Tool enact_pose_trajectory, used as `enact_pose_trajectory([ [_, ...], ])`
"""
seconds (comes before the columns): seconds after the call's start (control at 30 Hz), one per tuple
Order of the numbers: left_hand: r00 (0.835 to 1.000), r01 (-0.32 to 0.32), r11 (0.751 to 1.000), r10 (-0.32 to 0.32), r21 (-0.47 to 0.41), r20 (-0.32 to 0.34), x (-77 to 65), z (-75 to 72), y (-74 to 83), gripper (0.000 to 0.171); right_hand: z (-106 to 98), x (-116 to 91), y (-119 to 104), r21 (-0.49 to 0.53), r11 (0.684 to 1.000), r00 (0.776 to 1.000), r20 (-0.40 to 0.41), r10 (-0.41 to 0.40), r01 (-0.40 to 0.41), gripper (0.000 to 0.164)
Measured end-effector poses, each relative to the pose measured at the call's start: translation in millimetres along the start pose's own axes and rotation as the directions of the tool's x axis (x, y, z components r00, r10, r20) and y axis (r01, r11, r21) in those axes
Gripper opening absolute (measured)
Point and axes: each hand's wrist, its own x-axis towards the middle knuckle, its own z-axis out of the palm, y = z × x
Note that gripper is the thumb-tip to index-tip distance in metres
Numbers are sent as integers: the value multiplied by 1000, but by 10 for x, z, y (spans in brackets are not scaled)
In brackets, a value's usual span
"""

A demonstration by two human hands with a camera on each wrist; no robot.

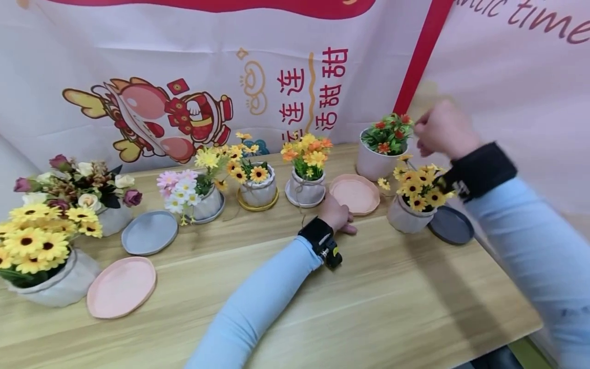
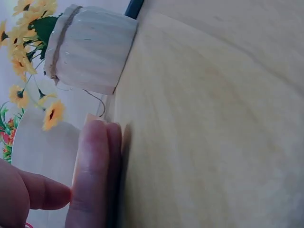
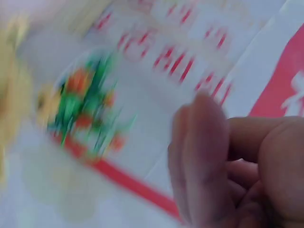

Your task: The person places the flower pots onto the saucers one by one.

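My left hand [image 1: 335, 214] is at the near left rim of a pink saucer [image 1: 355, 193], its thumb on the inner side and its fingers [image 2: 92, 166] along the outer side, pinching the edge. Behind that saucer stands a white pot with red flowers [image 1: 384, 148]. My right hand [image 1: 444, 130] is raised beside those flowers, blurred, fingers loosely bent with nothing between them in the right wrist view. Below it, a grey-white pot of yellow flowers [image 1: 412, 202] stands on the table, right of the pink saucer, next to a dark grey saucer [image 1: 450, 225].
Left of my left hand, flower pots stand on a white saucer [image 1: 295, 197], a yellow saucer [image 1: 258, 205] and a blue-grey saucer [image 1: 216, 215]. Farther left are two more flower pots [image 1: 69, 279], a grey-blue saucer [image 1: 149, 233] and another pink saucer [image 1: 122, 287]. A printed cloth [image 1: 193, 31] hangs behind the table.
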Motion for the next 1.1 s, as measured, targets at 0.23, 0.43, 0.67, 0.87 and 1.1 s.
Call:
enact_pose_trajectory([
  [0.23, 1000, -8, 1000, 8, -17, -14, 97, -24, -38, 71, -56, 751, 747, 77, 990, 960, 261, 98, -122, 41],
  [0.43, 999, -32, 996, 32, -83, 3, 50, -44, -46, 67, 265, 1116, 980, 258, 929, 875, 469, 120, -266, 43],
  [0.67, 998, -49, 992, 53, -113, 32, -22, -7, -22, 64, 372, 1297, 1082, 262, 931, 847, 525, 84, -255, 44],
  [0.87, 998, -48, 992, 53, -120, 43, -46, 18, 2, 64, 435, 1348, 1164, 321, 892, 824, 559, 94, -319, 40],
  [1.1, 998, -48, 988, 52, -150, 25, -33, -35, 6, 62, 509, 1508, 1114, 389, 871, 822, 568, 30, -300, 28],
])
